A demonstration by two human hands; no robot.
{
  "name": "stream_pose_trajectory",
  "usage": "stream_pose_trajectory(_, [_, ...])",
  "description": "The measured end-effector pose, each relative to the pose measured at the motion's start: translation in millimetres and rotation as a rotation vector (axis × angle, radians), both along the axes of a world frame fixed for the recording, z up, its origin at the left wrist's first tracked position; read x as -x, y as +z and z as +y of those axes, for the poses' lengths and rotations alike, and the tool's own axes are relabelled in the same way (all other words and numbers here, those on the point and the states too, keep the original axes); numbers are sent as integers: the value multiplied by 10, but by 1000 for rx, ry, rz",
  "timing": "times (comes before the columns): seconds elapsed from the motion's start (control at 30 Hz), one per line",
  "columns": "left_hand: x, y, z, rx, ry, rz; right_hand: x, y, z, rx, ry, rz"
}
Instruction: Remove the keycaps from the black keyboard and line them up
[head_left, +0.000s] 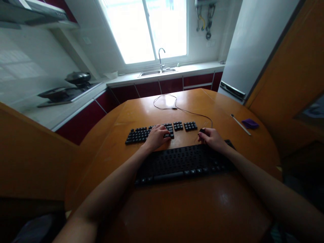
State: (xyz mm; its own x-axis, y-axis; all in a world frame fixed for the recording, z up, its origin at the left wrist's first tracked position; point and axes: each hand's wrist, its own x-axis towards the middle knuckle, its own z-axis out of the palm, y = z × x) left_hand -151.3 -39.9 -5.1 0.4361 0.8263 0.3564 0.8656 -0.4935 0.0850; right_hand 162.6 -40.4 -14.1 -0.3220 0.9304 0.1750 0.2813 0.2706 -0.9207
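Note:
My left hand point(157, 136) rests over rows of loose black keycaps point(138, 134), its fingers slightly apart and touching the right part of the group. Two smaller keycap blocks, one point(178, 126) beside the other point(190, 126), lie to its right. Between the thumb and fingers of my right hand point(213, 138) is a small black keycap point(201, 131). Thin wire-like lines show near those fingertips; what they belong to is unclear. Below both hands lies a black keyboard point(177, 158), its upper rows bare of caps and its bottom row still capped. My right wrist covers its upper right part.
A thin black cable point(193, 112) loops across the back of the wooden table point(118, 118). On the right lie a slim white stick with a dark tip point(241, 125) and a purple cloth point(250, 123). Beyond are a sink point(152, 73), a stove point(73, 92) and a fridge point(258, 47).

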Motion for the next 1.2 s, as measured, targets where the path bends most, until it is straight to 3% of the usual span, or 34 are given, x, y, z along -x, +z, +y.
stream_pose_trajectory(0.4, [12, -85, 42, -34, 32, -77, 6, 20, -20, 10, -15, -2])
stream_pose_trajectory(1.2, [1, -76, 28, -30, 61, -121, -10, -1, -12, -13, -5, -27])
